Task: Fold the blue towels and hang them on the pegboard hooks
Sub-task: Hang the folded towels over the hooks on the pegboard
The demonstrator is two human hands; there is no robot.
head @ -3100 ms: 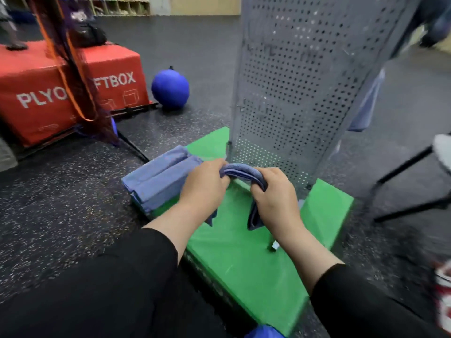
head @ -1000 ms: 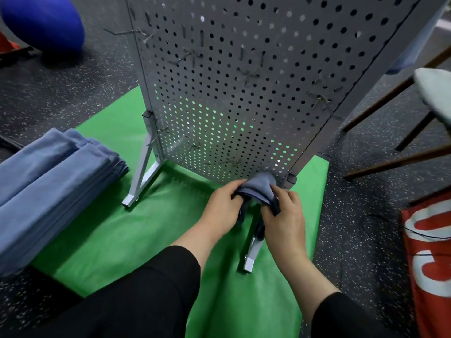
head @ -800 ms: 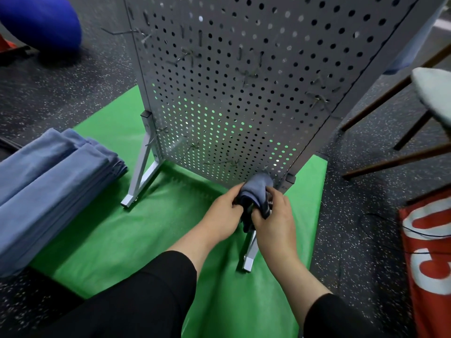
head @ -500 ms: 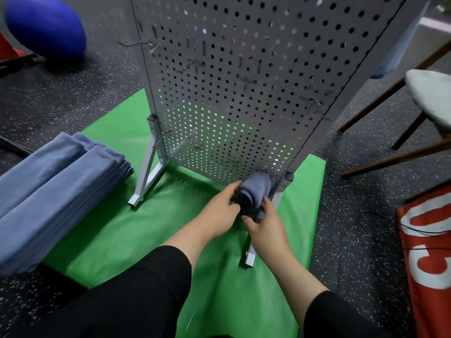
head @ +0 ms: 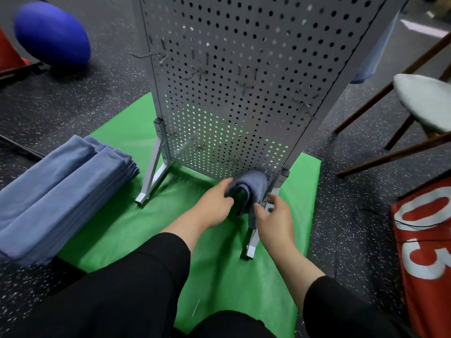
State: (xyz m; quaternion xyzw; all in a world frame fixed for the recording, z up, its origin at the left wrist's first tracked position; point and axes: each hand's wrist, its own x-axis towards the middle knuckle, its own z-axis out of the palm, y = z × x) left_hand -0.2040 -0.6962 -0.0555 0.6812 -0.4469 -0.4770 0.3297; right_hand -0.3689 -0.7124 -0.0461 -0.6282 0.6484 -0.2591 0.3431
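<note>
A folded blue towel (head: 253, 185) is draped in an arch against the bottom right corner of the grey pegboard (head: 244, 81), its ends hanging down. My left hand (head: 214, 206) grips the towel's left side with curled fingers. My right hand (head: 274, 219) hovers just right of the towel with fingers spread and relaxed, holding nothing. Whether the towel sits on a hook is hidden by the cloth. Several bare wire hooks (head: 200, 71) stick out of the board higher up. A stack of folded blue towels (head: 56, 189) lies at the left.
The pegboard stands on metal feet (head: 152, 181) on a green mat (head: 136, 220) on dark speckled floor. A blue ball (head: 52, 35) lies at the far left. A wooden stool (head: 419, 106) is at the right, a red box (head: 429, 252) below it.
I have come close to the pegboard with the towel and set it at the board's bottom right corner. My right hand has let go of it and drawn slightly back.
</note>
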